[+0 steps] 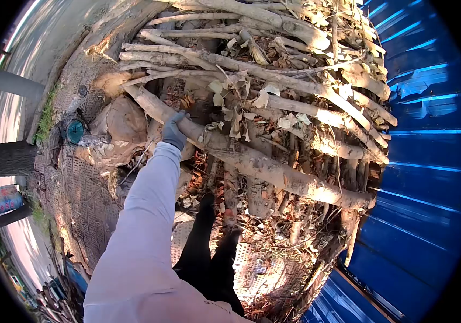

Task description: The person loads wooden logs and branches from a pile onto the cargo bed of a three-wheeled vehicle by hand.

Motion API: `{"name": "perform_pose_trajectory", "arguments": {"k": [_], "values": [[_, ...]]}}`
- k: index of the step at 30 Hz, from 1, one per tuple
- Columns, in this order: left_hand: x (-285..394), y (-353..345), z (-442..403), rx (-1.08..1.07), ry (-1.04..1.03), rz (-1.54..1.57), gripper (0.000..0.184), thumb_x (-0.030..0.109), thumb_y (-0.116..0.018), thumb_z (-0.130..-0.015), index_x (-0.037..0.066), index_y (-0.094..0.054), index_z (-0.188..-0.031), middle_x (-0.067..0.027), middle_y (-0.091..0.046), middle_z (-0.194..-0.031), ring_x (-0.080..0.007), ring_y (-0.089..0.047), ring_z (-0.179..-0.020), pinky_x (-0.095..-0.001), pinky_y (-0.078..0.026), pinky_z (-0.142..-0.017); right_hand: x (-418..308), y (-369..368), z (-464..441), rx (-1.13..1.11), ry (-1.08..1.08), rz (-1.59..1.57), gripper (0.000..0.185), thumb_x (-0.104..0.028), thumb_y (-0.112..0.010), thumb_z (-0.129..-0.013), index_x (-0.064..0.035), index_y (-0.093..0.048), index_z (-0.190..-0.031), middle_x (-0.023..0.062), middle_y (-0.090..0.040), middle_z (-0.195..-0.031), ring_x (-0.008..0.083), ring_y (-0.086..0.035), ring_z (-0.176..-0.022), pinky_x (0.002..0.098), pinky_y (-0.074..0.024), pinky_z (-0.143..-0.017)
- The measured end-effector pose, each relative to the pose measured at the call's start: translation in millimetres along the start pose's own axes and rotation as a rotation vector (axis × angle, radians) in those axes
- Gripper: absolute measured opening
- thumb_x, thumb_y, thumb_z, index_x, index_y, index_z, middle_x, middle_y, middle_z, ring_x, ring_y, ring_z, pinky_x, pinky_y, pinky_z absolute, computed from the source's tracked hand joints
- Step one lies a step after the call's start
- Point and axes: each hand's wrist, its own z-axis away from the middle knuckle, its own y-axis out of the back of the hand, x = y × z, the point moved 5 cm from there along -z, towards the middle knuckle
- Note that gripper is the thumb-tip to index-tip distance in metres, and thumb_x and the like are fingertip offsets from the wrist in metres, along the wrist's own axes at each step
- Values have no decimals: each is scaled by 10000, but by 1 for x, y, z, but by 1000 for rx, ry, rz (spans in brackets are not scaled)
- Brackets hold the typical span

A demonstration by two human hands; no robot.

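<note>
My left hand, in a grey glove, reaches out and is closed around a long, thick branch. That branch lies slantwise across the front of a pile of cut branches, from upper left to lower right. The grip is near its left end, and the fingers on the far side are partly hidden. Just left of the hand sits a thick sawn log with a pale cut face. Dry leaves hang on twigs beyond the hand. My right hand is out of view.
A blue corrugated metal wall runs along the right side. My dark-clothed legs stand among leaf litter and sticks. Textured paving, a tree trunk and a road are at left. A teal round object lies beside the log.
</note>
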Motion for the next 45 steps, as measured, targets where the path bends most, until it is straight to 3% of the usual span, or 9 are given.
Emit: {"name": "perform_pose_trajectory", "arguments": {"k": [1, 6, 10, 14, 24, 32, 34, 43, 45], "values": [[3, 18, 27, -215, -24, 89, 321, 29, -663, -907, 53, -594, -1221, -99, -676, -1106, -275, -649, -1043, -423, -519, -1009, 0, 2, 0, -6, 8, -3, 351, -246, -693, -970, -81, -638, -1275, 88, -706, -1121, 253, -696, -1016, 411, -567, -874], [31, 4, 148, -135, -5, 112, 247, -6, -554, -977, -1, -628, -1213, -102, -685, -1163, -227, -643, -1074, -364, -480, -1071, 5, 7, -2, -45, 89, -79, 376, -264, -688, -985, -77, -625, -1306, 77, -707, -1119, 236, -698, -1012, 396, -564, -871], [73, -11, 202, -304, -647, -924, 256, -4, -639, -927, -24, -680, -1179, -148, -695, -1211, -255, -654, -1143, -386, -499, -1059, 6, 3, 12, -161, 191, -255, 397, -278, -684, -997, -75, -616, -1331, 68, -708, -1117, 223, -699, -1008, 384, -563, -869], [96, -43, 299, -460, -630, -1091, 255, -30, -661, -933, -29, -685, -1187, -149, -690, -1212, -237, -654, -1139, -382, -528, -1017, -63, -38, 38, -171, 270, -199, 403, -194, -704, -992, -27, -608, -1346, 85, -702, -1172, 215, -694, -1057, 364, -555, -928], [96, -3, 504, -489, -521, -1344, 446, -78, -648, -954, 21, -596, -1385, -160, -582, -1440, -257, -595, -1259, -408, -511, -1066, -237, -104, -63, -586, 298, -940, 772, -625, -462, -1037, -39, -398, -1536, 189, -507, -1513, 338, -505, -1367, 537, -405, -1146], [55, 16, 659, -349, -568, -1063, 459, -6, -549, -1048, 61, -487, -1497, -175, -468, -1560, -294, -483, -1414, -451, -407, -1194, -254, -109, -99, -771, 258, -1190, 753, -654, -432, -1029, -67, -443, -1501, 182, -529, -1482, 340, -514, -1344, 552, -402, -1133], [42, 15, 683, -172, -231, -469, 432, 43, -549, -1064, 72, -492, -1492, -161, -490, -1534, -276, -486, -1409, -446, -393, -1203, -237, -106, -95, -803, 261, -1133, 755, -660, -432, -1025, -69, -449, -1494, 181, -533, -1474, 340, -517, -1337, 552, -405, -1130], [64, -21, 762, -32, -740, -1082, 201, 58, -548, -1010, -28, -581, -1188, -141, -619, -1101, -237, -637, -1043, -385, -519, -982, -177, -122, -26, -983, 308, -746, 761, -687, -433, -1008, -77, -472, -1462, 177, -551, -1439, 339, -533, -1307, 551, -418, -1113], [75, 2, 777, 232, -395, -370, 227, 94, -623, -952, -13, -589, -1150, -137, -649, -1049, -232, -653, -988, -350, -529, -931, -155, -149, -1, -1065, 284, -600, 762, -693, -433, -1004, -79, -477, -1455, 176, -555, -1432, 338, -537, -1300, 550, -420, -1110]]}}
